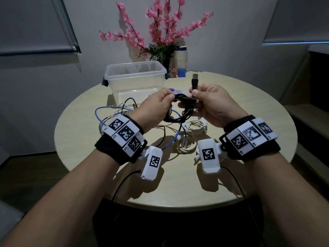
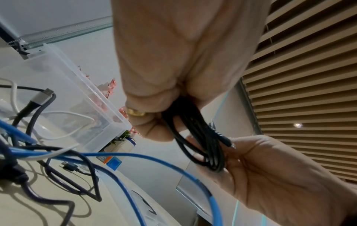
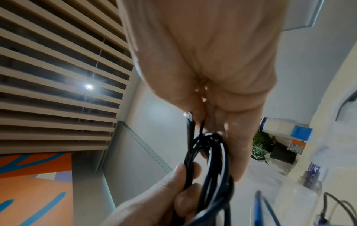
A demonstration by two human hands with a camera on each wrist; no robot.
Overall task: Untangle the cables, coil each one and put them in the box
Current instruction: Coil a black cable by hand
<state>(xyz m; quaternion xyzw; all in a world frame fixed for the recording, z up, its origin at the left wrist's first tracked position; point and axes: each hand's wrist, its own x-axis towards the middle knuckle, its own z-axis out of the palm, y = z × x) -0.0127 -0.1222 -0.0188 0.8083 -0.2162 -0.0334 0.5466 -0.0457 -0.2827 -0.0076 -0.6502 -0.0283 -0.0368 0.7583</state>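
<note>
A coiled black cable hangs above the middle of the round table. My left hand grips the top of the coil. My right hand pinches the cable's end, and its USB plug sticks straight up. The same coil shows between both hands in the right wrist view. Behind the hands stands the clear plastic box. A blue cable, white cables and dark cables lie tangled on the table beneath.
A vase of pink flowers, a white jar and small boxes stand at the table's far edge behind the box. A grey braided cable with a silver plug lies by the box wall.
</note>
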